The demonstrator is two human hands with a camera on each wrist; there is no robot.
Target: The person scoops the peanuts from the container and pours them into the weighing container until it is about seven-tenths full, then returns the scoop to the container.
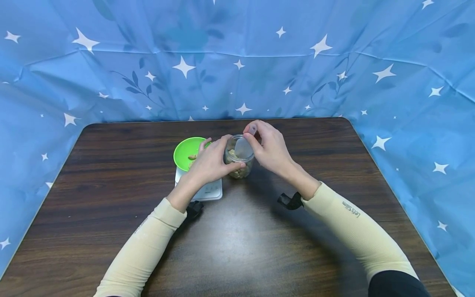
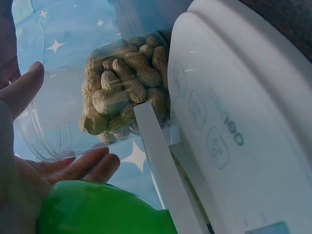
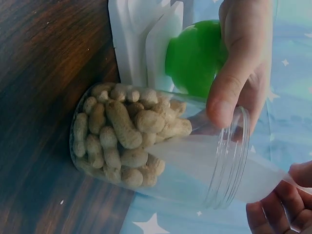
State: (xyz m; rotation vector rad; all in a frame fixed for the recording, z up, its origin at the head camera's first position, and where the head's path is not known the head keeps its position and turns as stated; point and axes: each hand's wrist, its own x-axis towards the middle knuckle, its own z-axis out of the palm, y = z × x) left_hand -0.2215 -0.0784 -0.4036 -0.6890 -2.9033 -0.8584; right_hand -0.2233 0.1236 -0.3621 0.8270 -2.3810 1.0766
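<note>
A clear jar [image 3: 190,190] partly filled with unshelled peanuts [image 3: 122,126] stands on the table. My left hand [image 1: 211,163] grips it near the rim, thumb on one side and fingers on the other, as the left wrist view also shows. With my right hand [image 1: 272,148] I pinch the handle of a translucent white scoop [image 3: 200,158]. Its blade slants down through the jar's mouth, and the tip reaches the peanuts. Left of the jar is a green bowl [image 1: 184,153] with a few peanuts inside, partly hidden by my left hand.
Under the green bowl sits a white kitchen scale [image 1: 210,191], its buttons seen close up in the left wrist view. The dark wooden table [image 1: 237,247] ends at a blue curtain [image 1: 222,86] with white stars behind the jar.
</note>
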